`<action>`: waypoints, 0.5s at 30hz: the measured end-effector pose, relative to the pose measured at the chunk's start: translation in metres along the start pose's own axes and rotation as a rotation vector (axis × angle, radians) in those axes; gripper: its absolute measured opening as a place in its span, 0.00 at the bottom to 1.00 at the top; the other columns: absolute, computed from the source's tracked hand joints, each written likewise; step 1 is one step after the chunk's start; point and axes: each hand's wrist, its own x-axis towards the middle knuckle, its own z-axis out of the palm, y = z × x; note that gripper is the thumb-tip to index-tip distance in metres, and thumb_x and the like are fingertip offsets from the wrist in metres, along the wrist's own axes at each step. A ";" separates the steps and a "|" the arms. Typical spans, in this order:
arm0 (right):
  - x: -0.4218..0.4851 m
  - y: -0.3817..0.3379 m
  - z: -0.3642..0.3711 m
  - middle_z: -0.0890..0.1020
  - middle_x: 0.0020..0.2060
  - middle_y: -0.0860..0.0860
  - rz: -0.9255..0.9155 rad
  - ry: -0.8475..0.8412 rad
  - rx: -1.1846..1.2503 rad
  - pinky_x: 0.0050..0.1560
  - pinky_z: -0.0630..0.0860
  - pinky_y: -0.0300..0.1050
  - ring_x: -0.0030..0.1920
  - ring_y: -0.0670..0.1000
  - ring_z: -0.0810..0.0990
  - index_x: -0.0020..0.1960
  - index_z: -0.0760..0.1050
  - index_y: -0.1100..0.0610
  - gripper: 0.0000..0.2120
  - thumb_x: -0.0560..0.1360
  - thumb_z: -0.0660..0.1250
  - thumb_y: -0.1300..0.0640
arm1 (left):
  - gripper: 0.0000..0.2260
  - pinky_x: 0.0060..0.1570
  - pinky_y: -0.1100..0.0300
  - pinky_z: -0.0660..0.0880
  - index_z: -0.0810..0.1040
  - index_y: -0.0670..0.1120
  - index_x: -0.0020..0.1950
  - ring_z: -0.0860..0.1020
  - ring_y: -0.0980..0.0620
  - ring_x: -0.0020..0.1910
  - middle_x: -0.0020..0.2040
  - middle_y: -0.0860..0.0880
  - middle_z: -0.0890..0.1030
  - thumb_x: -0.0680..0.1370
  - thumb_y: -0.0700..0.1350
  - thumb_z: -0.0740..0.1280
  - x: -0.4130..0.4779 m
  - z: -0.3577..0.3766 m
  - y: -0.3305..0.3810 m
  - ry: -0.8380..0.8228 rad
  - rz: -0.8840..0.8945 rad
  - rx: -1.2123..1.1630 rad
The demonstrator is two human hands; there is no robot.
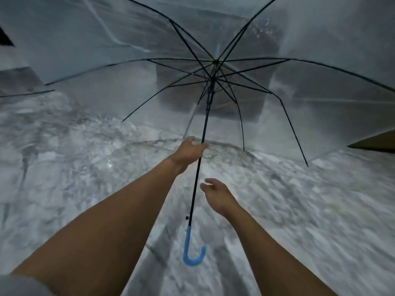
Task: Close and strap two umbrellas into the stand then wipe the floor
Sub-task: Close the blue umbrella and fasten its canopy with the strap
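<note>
A clear umbrella (pixel 132 86) with black ribs is spread open in front of me, its canopy facing away. Its black shaft (pixel 197 174) slants down to a blue hooked handle (pixel 193 251) near the bottom middle. My left hand (pixel 190 149) grips the shaft about halfway up. My right hand (pixel 215 194) hovers just right of the shaft, fingers loosely curved, holding nothing. A dark boxy shape (pixel 213 97) shows blurred through the canopy; I cannot tell what it is.
The grey speckled floor (pixel 85 167) looks wet, with glints of water left of centre. A brown edge (pixel 376 142) pokes in at the right. A dark corner (pixel 5 39) sits at the upper left.
</note>
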 end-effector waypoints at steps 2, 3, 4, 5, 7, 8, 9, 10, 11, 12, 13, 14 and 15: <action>0.009 0.000 0.004 0.68 0.74 0.54 -0.011 0.001 -0.017 0.58 0.66 0.39 0.69 0.52 0.71 0.76 0.62 0.53 0.24 0.83 0.59 0.49 | 0.30 0.59 0.56 0.66 0.55 0.44 0.79 0.67 0.45 0.72 0.77 0.45 0.62 0.81 0.51 0.64 0.010 0.002 -0.004 -0.013 -0.035 -0.022; 0.012 -0.001 0.005 0.65 0.76 0.53 -0.020 0.010 -0.011 0.61 0.67 0.40 0.72 0.52 0.69 0.77 0.60 0.52 0.25 0.83 0.58 0.48 | 0.30 0.61 0.53 0.67 0.56 0.45 0.79 0.68 0.44 0.72 0.77 0.45 0.63 0.81 0.52 0.64 0.013 0.002 -0.005 -0.020 -0.049 -0.039; 0.014 -0.002 0.006 0.63 0.77 0.53 -0.029 0.019 -0.006 0.65 0.66 0.41 0.74 0.52 0.66 0.78 0.58 0.52 0.25 0.83 0.57 0.48 | 0.29 0.61 0.51 0.68 0.56 0.45 0.78 0.69 0.44 0.70 0.76 0.45 0.64 0.81 0.52 0.63 0.015 0.002 -0.005 -0.028 -0.056 -0.057; 0.015 -0.002 0.007 0.62 0.77 0.53 -0.035 0.021 -0.001 0.67 0.66 0.43 0.74 0.53 0.66 0.79 0.56 0.51 0.26 0.83 0.56 0.48 | 0.29 0.59 0.51 0.70 0.58 0.46 0.78 0.72 0.44 0.68 0.75 0.44 0.67 0.81 0.53 0.63 0.016 0.002 -0.005 -0.031 -0.054 -0.068; 0.015 -0.006 0.009 0.67 0.74 0.53 -0.053 0.018 0.004 0.60 0.73 0.41 0.71 0.53 0.70 0.79 0.56 0.52 0.25 0.84 0.54 0.48 | 0.26 0.54 0.53 0.72 0.62 0.46 0.76 0.77 0.46 0.59 0.67 0.43 0.75 0.81 0.54 0.62 0.013 0.004 -0.003 -0.039 -0.044 -0.043; 0.013 -0.008 0.010 0.73 0.69 0.52 -0.074 0.025 0.023 0.52 0.74 0.39 0.65 0.53 0.75 0.77 0.59 0.53 0.23 0.84 0.53 0.48 | 0.23 0.51 0.53 0.72 0.65 0.46 0.74 0.78 0.47 0.53 0.61 0.44 0.79 0.82 0.54 0.61 0.009 0.005 -0.001 -0.053 -0.033 -0.009; 0.010 -0.012 0.011 0.78 0.61 0.52 -0.101 0.036 0.067 0.46 0.74 0.37 0.56 0.52 0.80 0.74 0.64 0.54 0.20 0.84 0.52 0.48 | 0.20 0.50 0.53 0.72 0.69 0.47 0.71 0.79 0.48 0.47 0.54 0.45 0.81 0.82 0.54 0.59 0.005 0.006 0.002 -0.074 -0.009 0.039; 0.007 -0.015 0.011 0.80 0.52 0.52 -0.133 0.044 0.127 0.44 0.74 0.39 0.47 0.51 0.81 0.69 0.67 0.56 0.18 0.85 0.51 0.49 | 0.17 0.48 0.53 0.71 0.73 0.47 0.66 0.79 0.49 0.44 0.48 0.46 0.82 0.82 0.54 0.58 0.000 0.007 0.005 -0.100 0.018 0.089; 0.004 -0.017 0.010 0.79 0.45 0.52 -0.153 0.045 0.182 0.43 0.75 0.41 0.38 0.50 0.79 0.64 0.69 0.57 0.15 0.85 0.51 0.50 | 0.15 0.48 0.53 0.71 0.76 0.48 0.61 0.78 0.48 0.42 0.44 0.46 0.82 0.82 0.54 0.58 -0.004 0.006 0.008 -0.126 0.040 0.127; -0.001 -0.020 0.009 0.75 0.40 0.53 -0.161 0.038 0.224 0.39 0.76 0.43 0.33 0.49 0.75 0.61 0.70 0.57 0.14 0.85 0.51 0.51 | 0.14 0.47 0.53 0.70 0.77 0.48 0.56 0.78 0.48 0.41 0.43 0.46 0.82 0.82 0.55 0.58 -0.009 0.004 0.012 -0.152 0.052 0.152; -0.007 -0.022 0.008 0.71 0.37 0.53 -0.160 0.038 0.244 0.33 0.74 0.43 0.30 0.48 0.70 0.59 0.70 0.57 0.13 0.84 0.51 0.51 | 0.13 0.47 0.53 0.69 0.78 0.48 0.51 0.78 0.49 0.41 0.43 0.47 0.83 0.82 0.55 0.58 -0.014 0.002 0.016 -0.179 0.053 0.163; -0.014 -0.024 0.006 0.68 0.35 0.52 -0.159 0.050 0.259 0.29 0.69 0.43 0.28 0.48 0.66 0.58 0.70 0.57 0.13 0.84 0.51 0.50 | 0.13 0.48 0.53 0.69 0.78 0.49 0.49 0.77 0.49 0.41 0.43 0.47 0.82 0.82 0.55 0.58 -0.018 -0.001 0.020 -0.207 0.046 0.166; -0.021 -0.027 0.005 0.67 0.33 0.50 -0.165 0.092 0.258 0.28 0.65 0.41 0.28 0.47 0.65 0.58 0.70 0.56 0.15 0.84 0.51 0.48 | 0.13 0.48 0.53 0.68 0.78 0.49 0.47 0.77 0.49 0.41 0.44 0.47 0.82 0.81 0.55 0.59 -0.022 -0.003 0.025 -0.236 0.036 0.162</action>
